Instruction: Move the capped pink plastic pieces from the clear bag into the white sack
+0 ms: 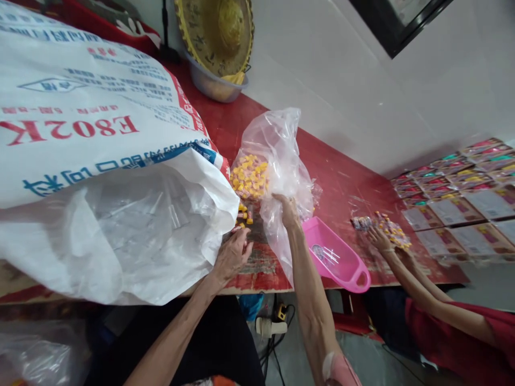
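Observation:
My right hand [288, 210] is closed on a clear plastic bag [281, 145] that stands half collapsed on the red table. A heap of small yellow-capped tubes [250, 177] shows at the bag's left side. A few loose tubes [249, 215] lie on the table just below the heap. Close to these, my left hand [234, 253] rests with its fingers curled at the mouth of a large white woven sack [100, 123]. Whatever those fingers may hold is hidden. Clear plastic [140, 225] fills the sack's opening.
A pink scoop-like tray [341, 254] sits right of the bag. Further right, a co-worker's hands [380, 241] touch a pile of similar tubes [392, 230]. Stacked boxes [462, 209] stand at the far right. A basin [217, 86] with a yellow hat [219, 35] is behind.

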Demonstrator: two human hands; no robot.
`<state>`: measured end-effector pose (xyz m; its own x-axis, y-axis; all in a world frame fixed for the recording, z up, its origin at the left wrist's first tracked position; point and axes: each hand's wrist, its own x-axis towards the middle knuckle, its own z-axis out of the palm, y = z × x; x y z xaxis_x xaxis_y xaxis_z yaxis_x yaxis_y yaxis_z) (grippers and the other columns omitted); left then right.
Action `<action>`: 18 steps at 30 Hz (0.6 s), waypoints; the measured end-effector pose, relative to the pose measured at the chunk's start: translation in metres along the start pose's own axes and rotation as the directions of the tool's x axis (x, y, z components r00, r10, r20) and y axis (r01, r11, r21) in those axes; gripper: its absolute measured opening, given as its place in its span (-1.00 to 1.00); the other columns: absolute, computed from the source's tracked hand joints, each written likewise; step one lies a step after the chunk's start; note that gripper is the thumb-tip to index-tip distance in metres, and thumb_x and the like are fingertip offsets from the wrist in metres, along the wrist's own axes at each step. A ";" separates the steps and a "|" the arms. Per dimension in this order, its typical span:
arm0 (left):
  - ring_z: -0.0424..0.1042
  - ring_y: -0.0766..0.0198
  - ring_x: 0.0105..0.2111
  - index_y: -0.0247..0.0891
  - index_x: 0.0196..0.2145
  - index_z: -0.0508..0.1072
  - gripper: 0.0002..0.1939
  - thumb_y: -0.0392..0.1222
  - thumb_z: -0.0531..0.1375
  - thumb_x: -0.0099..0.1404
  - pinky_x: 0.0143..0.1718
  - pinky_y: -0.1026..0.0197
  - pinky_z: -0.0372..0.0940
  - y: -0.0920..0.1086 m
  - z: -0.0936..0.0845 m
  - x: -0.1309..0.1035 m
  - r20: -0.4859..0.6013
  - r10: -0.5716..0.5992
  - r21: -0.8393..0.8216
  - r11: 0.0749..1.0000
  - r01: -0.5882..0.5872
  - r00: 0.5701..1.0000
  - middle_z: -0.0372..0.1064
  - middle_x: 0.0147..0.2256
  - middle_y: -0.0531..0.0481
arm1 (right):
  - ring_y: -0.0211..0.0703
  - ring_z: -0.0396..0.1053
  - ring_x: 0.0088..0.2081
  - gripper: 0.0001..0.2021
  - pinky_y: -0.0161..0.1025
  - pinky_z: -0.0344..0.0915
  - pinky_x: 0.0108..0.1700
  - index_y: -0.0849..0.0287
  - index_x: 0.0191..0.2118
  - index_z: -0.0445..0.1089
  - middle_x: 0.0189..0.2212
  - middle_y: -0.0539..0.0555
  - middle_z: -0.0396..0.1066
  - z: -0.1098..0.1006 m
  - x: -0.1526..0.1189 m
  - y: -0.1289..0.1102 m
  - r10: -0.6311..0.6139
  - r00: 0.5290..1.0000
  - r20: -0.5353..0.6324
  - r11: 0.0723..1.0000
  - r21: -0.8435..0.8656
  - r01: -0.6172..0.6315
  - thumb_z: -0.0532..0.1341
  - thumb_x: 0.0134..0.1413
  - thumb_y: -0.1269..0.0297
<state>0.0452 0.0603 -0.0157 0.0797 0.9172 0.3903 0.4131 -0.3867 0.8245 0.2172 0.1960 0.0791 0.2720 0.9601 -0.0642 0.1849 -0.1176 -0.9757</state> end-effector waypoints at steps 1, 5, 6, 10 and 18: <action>0.53 0.22 -0.30 -0.19 0.09 0.39 -0.68 -0.30 0.19 0.40 -0.11 0.18 0.49 0.000 0.000 0.000 -0.002 0.003 0.002 1.000 -0.003 1.000 0.48 -0.25 0.00 | -0.01 0.54 -0.32 -0.67 -0.11 0.51 -0.22 0.14 -0.35 0.55 -0.42 0.02 0.58 -0.003 -0.002 0.000 -0.011 1.000 -0.025 1.000 0.006 0.011 0.36 -0.21 0.00; 0.51 0.23 -0.32 -0.18 0.10 0.39 -0.68 -0.30 0.18 0.41 -0.14 0.19 0.48 0.000 -0.001 0.000 -0.004 -0.001 0.004 1.000 0.001 1.000 0.44 -0.30 0.03 | -0.03 0.56 -0.20 -0.65 -0.11 0.51 -0.11 0.17 -0.28 0.56 -0.32 0.02 0.61 -0.013 -0.013 0.001 -0.078 0.972 -0.220 0.993 0.066 0.095 0.35 -0.18 0.04; 0.51 0.23 -0.33 -0.19 0.09 0.39 -0.68 -0.30 0.18 0.41 -0.14 0.19 0.48 0.001 -0.001 0.000 -0.006 -0.002 0.001 1.000 0.002 1.000 0.44 -0.30 0.03 | -0.03 0.55 -0.19 -0.65 -0.11 0.51 -0.10 0.17 -0.28 0.56 -0.32 0.02 0.61 -0.014 -0.017 0.001 -0.092 0.962 -0.257 0.990 0.080 0.116 0.35 -0.18 0.04; 0.50 0.23 -0.33 -0.20 0.08 0.39 -0.70 -0.29 0.19 0.40 -0.13 0.19 0.48 0.001 -0.002 0.000 -0.009 -0.007 -0.014 1.000 0.007 1.000 0.45 -0.29 0.03 | 0.01 0.57 -0.17 -0.67 -0.07 0.53 -0.06 0.17 -0.28 0.57 -0.31 0.04 0.62 -0.017 -0.036 0.006 -0.069 0.970 -0.233 0.979 0.169 0.111 0.37 -0.15 0.05; 0.53 0.20 -0.28 -0.17 0.09 0.40 -0.71 -0.22 0.17 0.43 -0.12 0.17 0.48 0.003 -0.002 0.001 0.006 -0.057 -0.025 0.998 0.057 0.998 0.51 -0.20 -0.03 | 0.06 0.54 0.12 -0.50 0.00 0.50 0.16 0.08 -0.11 0.58 -0.08 0.13 0.64 -0.034 -0.063 0.018 0.009 0.998 -0.062 0.940 0.342 0.013 0.26 0.09 -0.24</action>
<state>0.0450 0.0600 -0.0126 0.0611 0.9384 0.3401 0.3940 -0.3357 0.8556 0.2353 0.1246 0.0725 0.3315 0.9415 -0.0601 -0.1454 -0.0119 -0.9893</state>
